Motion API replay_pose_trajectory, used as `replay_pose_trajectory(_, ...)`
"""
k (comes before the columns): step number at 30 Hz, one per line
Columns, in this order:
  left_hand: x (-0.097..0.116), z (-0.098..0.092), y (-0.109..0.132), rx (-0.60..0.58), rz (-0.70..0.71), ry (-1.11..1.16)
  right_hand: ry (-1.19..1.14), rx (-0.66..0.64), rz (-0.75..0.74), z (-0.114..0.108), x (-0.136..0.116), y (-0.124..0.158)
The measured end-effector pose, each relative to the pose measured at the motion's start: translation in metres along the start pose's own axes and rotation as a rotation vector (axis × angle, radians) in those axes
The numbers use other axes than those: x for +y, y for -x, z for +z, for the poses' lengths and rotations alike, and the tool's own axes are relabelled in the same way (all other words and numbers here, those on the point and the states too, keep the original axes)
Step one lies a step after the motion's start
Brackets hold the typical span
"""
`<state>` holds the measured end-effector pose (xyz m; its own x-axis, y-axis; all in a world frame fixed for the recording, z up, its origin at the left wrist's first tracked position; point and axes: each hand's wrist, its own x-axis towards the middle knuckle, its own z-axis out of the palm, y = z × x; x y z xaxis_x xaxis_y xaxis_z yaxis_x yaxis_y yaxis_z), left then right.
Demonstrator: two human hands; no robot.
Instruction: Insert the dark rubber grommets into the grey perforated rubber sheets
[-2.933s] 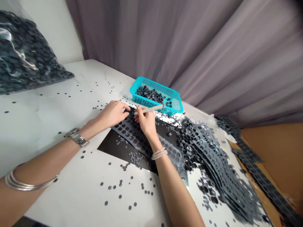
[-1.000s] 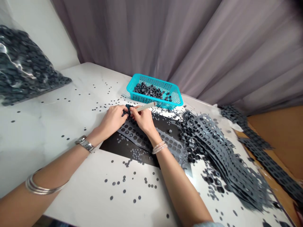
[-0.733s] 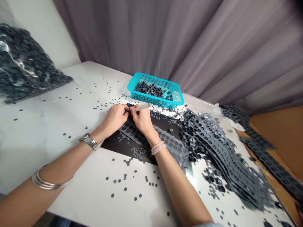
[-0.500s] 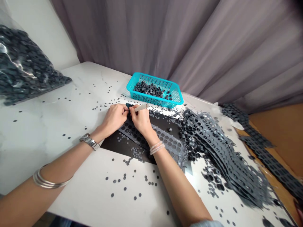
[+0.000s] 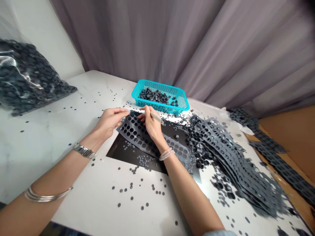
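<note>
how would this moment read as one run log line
left hand: gripping end of grey sheet | right hand: holding pale stick | teal basket: dark pieces inside

The left hand pinches a perforated grey sheet at its 10 o'clock end; the right hand, above it, holds a pale slim stick. From the sheet, a turquoise basket of black pieces stands near 12 o'clock, stacked perforated strips lie at 4 o'clock, a filled clear bag at 10 o'clock.
</note>
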<state>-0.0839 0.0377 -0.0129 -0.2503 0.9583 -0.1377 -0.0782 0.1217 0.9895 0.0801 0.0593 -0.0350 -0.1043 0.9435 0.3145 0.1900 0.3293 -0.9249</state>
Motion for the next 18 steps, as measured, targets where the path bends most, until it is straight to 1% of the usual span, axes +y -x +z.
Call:
replay_pose_trajectory(3,0.000,-0.001,0.002,-0.027,0.039,-0.080,0.094,0.005,-0.078,-0.003,-0.009,-0.001)
replay_pose_trajectory(5,0.001,0.001,0.005,-0.027,0.082,-0.156,0.107,-0.016,-0.108,-0.003,-0.013,-0.002)
replay_pose_trajectory(9,0.005,0.007,0.011,-0.021,0.247,-0.321,-0.019,-0.059,-0.051,0.000,-0.011,-0.005)
replay_pose_trajectory(11,0.009,0.007,0.013,-0.030,0.286,-0.369,-0.107,-0.055,-0.005,0.000,-0.008,-0.007)
replay_pose_trajectory(13,0.012,0.005,0.012,-0.055,0.248,-0.372,-0.195,-0.053,0.039,-0.001,-0.005,-0.008)
replay_pose_trajectory(15,0.013,0.002,0.011,-0.113,0.145,-0.365,-0.251,-0.054,0.073,-0.001,-0.004,-0.007)
replay_pose_trajectory(17,0.014,-0.001,0.009,-0.190,0.034,-0.366,-0.267,-0.056,0.088,-0.001,-0.005,-0.006)
replay_pose_trajectory(18,0.014,-0.003,0.009,-0.210,-0.004,-0.366,-0.271,-0.056,0.088,-0.001,-0.006,-0.006)
